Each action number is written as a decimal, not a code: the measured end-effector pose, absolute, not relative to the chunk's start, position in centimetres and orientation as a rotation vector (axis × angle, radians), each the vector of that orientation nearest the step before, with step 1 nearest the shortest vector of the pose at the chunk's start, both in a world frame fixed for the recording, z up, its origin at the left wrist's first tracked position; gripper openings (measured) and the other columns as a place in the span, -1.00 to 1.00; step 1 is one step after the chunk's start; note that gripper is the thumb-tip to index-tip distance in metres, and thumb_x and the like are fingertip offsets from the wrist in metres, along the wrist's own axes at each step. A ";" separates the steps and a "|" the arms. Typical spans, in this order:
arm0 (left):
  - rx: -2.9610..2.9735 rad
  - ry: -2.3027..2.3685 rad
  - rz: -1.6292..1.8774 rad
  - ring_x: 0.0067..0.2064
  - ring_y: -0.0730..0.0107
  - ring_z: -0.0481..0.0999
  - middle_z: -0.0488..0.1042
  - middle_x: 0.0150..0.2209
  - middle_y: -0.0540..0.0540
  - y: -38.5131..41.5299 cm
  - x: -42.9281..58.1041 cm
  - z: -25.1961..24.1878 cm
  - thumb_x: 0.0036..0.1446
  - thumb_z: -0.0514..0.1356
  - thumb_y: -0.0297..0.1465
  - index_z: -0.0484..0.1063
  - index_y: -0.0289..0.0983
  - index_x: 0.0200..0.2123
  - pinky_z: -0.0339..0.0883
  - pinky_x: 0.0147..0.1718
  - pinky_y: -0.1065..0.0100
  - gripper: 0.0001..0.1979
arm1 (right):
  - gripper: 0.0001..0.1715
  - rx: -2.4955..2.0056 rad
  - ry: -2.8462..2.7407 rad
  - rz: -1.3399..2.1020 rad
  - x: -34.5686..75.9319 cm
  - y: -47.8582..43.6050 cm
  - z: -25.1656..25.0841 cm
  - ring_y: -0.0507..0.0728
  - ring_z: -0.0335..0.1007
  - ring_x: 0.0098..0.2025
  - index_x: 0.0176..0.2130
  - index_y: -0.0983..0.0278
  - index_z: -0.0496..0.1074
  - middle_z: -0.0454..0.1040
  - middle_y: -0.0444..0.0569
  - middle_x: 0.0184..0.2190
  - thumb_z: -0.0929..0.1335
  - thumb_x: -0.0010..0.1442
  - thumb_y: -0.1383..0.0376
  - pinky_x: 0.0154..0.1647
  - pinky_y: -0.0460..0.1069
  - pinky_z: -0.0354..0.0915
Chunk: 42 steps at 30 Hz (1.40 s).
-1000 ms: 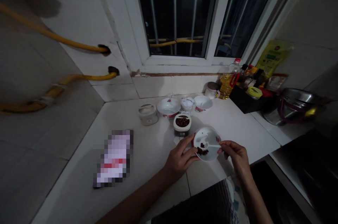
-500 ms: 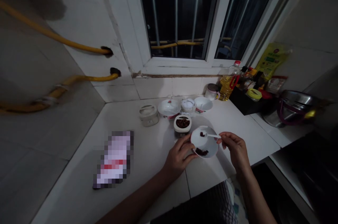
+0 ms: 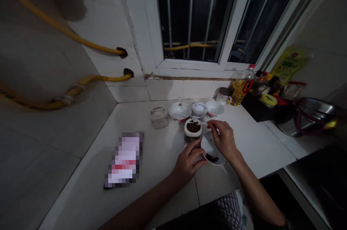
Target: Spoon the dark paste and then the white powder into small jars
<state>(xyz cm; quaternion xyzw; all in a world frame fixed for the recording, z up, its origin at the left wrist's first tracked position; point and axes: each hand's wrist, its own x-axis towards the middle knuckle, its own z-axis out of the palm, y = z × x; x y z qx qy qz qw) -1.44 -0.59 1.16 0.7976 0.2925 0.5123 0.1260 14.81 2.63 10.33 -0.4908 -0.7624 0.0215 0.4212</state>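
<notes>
My left hand [image 3: 189,159] grips the left rim of a small white bowl [image 3: 209,146], which is held tilted above the counter. Dark brown dried bits [image 3: 211,158] lie at the bowl's near side. Pinched in the fingers of my right hand [image 3: 224,139] is a small white spoon [image 3: 202,123], whose head is over the mouth of a jar. That jar [image 3: 193,134] has a white rim and is full of reddish-brown peppercorn-like grains. It stands just beyond the bowl; whether the spoon touches the grains I cannot tell.
Behind stand a lidded container [image 3: 159,118], a white bowl [image 3: 179,111], a clear-lidded jar [image 3: 198,109], another bowl [image 3: 215,108] and a mug [image 3: 223,96]. An oil bottle [image 3: 240,89], a black condiment box [image 3: 255,109] and a steel pot [image 3: 311,114] are rightward. A blurred-out flat object [image 3: 124,161] lies left.
My right hand has moved the spoon from inside the bowl up and left to the jar. Dark bits that were near the spoon in the bowl no longer show there. The view has shifted slightly.
</notes>
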 end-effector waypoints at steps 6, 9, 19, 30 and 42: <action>2.314 0.828 1.517 -0.01 0.21 0.50 0.36 0.04 -0.27 -0.5 -1.4 1.2 0.23 0.17 -0.27 0.40 -0.27 -0.19 0.46 -0.06 0.21 -0.81 | -0.71 -1.068 -2.150 -0.329 14.7 2.4 10.7 0.15 0.42 -0.35 -0.17 0.30 0.47 0.57 0.04 -0.38 0.19 0.27 0.45 -0.24 0.05 0.22; 2.325 0.830 1.511 0.00 0.21 0.49 0.36 0.05 -0.27 -0.6 -1.4 1.3 0.24 0.16 -0.26 0.40 -0.27 -0.20 0.46 -0.06 0.22 -0.81 | -0.71 -1.041 -2.113 -0.349 15.1 1.7 11.2 0.14 0.42 -0.37 -0.17 0.30 0.47 0.57 0.04 -0.39 0.19 0.27 0.45 -0.26 0.06 0.23; 2.488 0.780 1.549 0.07 0.14 0.44 0.33 0.09 -0.34 -0.8 -1.3 1.2 0.24 0.15 -0.28 0.40 -0.31 -0.21 0.46 -0.04 0.17 -0.80 | -0.77 -1.229 -1.889 -0.032 19.8 -4.5 9.2 0.16 0.44 -0.31 -0.09 0.22 0.41 0.54 0.01 -0.35 0.26 0.28 0.39 -0.26 0.07 0.32; 2.701 0.672 1.608 0.14 0.06 0.38 0.31 0.14 -0.35 -0.9 -1.2 1.3 0.18 0.23 -0.31 0.40 -0.31 -0.20 0.48 -0.05 0.11 -0.81 | -0.71 -1.234 -2.225 -0.034 20.5 -6.2 8.6 0.14 0.42 -0.35 -0.17 0.25 0.42 0.54 -0.01 -0.41 0.21 0.23 0.50 -0.27 0.05 0.29; 2.739 0.655 1.640 0.14 0.06 0.36 0.31 0.11 -0.38 -1.0 -1.1 1.4 0.22 0.18 -0.33 0.38 -0.35 -0.23 0.49 -0.05 0.13 -0.83 | -0.77 -1.653 -1.492 0.680 19.7 -6.4 6.9 0.14 0.41 -0.48 -0.38 0.25 0.51 0.54 -0.05 -0.55 0.30 0.11 0.20 -0.38 0.01 0.28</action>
